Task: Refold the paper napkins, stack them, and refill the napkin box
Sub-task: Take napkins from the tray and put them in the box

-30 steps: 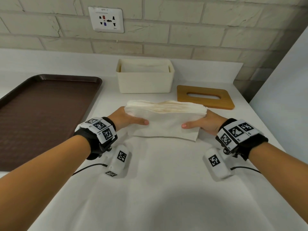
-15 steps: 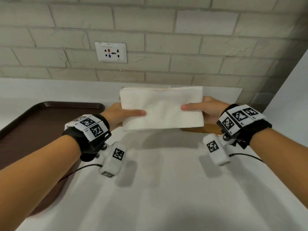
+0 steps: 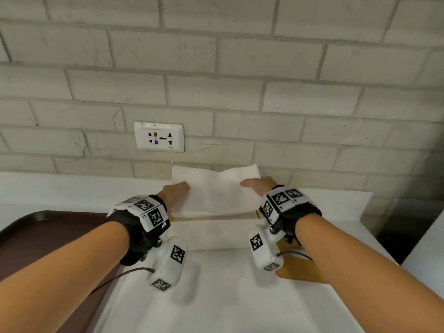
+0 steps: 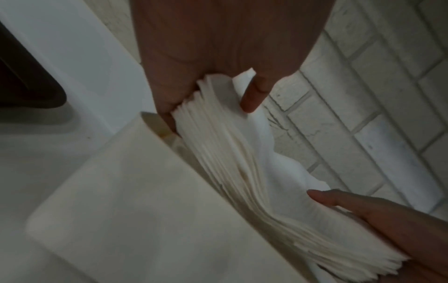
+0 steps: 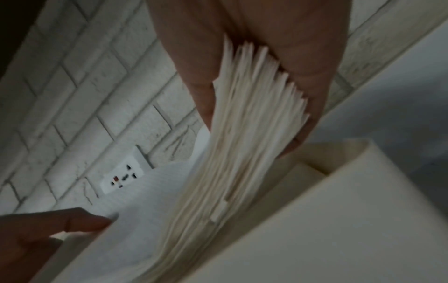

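Napkin stack (image 3: 217, 191) over the box (image 3: 216, 233)
Left hand (image 3: 174, 193) and right hand (image 3: 258, 186) pinched its nine and three o'clock ends.

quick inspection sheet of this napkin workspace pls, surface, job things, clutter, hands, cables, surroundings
surface: white counter, cloth-covered near the person
job's things: napkin stack tilted, lower edge entering the cream napkin box; wooden lid lies right of the box, mostly hidden
clutter: brown tray at left
grippers: left hand and right hand grip the stack's ends
cables: black wrist cable on the left, another on the right
surroundings: brick wall, wall socket
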Demonstrator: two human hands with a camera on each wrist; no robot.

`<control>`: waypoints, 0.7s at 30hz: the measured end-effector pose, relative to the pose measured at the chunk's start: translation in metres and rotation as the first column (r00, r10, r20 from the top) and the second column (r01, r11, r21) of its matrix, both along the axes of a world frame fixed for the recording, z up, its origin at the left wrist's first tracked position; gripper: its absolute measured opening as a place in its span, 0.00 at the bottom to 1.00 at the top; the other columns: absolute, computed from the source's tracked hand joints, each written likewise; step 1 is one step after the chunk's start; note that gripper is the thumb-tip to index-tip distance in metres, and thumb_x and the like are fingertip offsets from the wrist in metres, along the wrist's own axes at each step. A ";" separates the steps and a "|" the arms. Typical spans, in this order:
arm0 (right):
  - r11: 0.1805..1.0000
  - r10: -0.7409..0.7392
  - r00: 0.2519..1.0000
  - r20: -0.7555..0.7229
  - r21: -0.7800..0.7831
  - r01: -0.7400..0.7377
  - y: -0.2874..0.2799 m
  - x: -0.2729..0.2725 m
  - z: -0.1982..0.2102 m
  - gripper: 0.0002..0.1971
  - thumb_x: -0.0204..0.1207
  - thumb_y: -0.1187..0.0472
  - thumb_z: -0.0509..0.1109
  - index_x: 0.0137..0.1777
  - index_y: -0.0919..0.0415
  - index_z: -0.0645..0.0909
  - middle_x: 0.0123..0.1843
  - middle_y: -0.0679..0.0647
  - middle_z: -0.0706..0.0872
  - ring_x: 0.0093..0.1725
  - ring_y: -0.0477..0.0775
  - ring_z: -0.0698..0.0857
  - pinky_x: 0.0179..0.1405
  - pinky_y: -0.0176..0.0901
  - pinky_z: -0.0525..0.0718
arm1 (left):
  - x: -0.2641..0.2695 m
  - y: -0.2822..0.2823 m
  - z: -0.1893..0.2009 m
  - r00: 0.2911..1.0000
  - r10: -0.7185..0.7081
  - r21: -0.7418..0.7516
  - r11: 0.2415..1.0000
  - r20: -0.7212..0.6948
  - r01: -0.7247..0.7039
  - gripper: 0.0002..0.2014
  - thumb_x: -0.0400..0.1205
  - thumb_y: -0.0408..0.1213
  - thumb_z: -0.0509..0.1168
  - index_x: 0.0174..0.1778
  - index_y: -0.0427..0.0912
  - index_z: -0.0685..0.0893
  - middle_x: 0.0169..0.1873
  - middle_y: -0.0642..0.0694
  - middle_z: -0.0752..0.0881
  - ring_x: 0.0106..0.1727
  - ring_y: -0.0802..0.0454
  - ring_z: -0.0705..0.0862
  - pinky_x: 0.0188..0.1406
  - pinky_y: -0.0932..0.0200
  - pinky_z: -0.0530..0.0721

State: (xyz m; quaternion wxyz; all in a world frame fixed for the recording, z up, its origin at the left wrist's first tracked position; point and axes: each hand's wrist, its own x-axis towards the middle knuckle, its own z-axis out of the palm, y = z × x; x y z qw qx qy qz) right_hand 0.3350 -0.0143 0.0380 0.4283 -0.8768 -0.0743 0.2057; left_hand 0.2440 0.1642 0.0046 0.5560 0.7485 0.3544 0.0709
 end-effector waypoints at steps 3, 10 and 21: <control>0.992 0.035 0.999 0.008 -0.121 -0.034 0.007 0.009 -0.009 0.30 0.78 0.53 0.66 0.74 0.72 0.66 0.72 0.65 0.75 0.70 0.64 0.76 0.57 0.45 0.73 | 0.003 -0.001 -0.005 0.981 -0.066 0.228 0.968 -0.180 0.107 0.15 0.84 0.40 0.57 0.53 0.30 0.77 0.48 0.37 0.84 0.53 0.39 0.81 0.51 0.53 0.79; 0.935 0.158 0.987 0.042 -0.327 -0.136 0.005 0.012 -0.019 0.32 0.79 0.50 0.64 0.76 0.70 0.63 0.76 0.63 0.71 0.74 0.62 0.71 0.68 0.45 0.70 | 0.000 -0.001 0.001 0.895 -0.095 0.473 0.821 -0.437 0.319 0.20 0.82 0.47 0.60 0.56 0.32 0.80 0.29 0.46 0.75 0.45 0.46 0.78 0.48 0.59 0.75; 0.760 0.545 0.787 0.289 -0.568 -0.318 0.005 0.006 -0.026 0.25 0.86 0.51 0.51 0.81 0.60 0.60 0.82 0.57 0.58 0.80 0.57 0.62 0.77 0.44 0.59 | -0.006 -0.004 0.010 0.869 -0.243 0.645 0.590 -0.431 0.485 0.33 0.82 0.60 0.54 0.80 0.46 0.63 0.80 0.47 0.63 0.80 0.46 0.64 0.78 0.52 0.61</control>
